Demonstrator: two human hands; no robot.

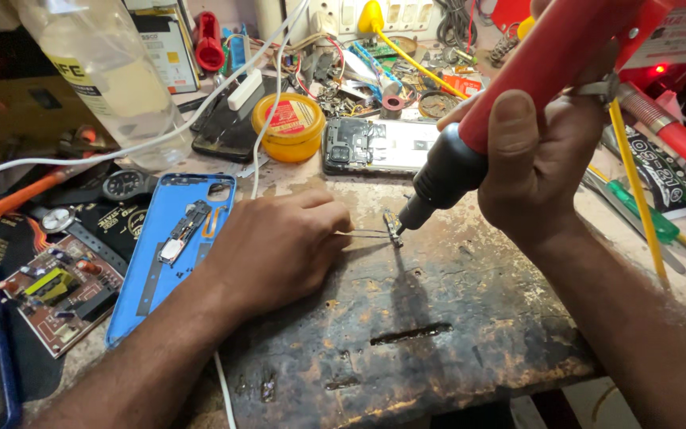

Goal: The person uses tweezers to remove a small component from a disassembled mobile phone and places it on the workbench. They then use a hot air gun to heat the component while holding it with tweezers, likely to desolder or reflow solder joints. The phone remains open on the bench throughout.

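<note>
A single head-worn camera looks steeply down and forward at close range onto the scorched work board [438, 334] at lower centre of the frame, with the cluttered bench [295, 179] filling the upper frame.

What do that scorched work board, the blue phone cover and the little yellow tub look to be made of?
The work board looks like wood: matt, charred black, with pale worn patches and a burnt slot. The blue phone cover seems moulded plastic, smooth with a slight sheen. The yellow tub looks like glossy plastic, though painted tin is possible. The right hand holds a red and black tool, probably plastic-bodied.
</note>
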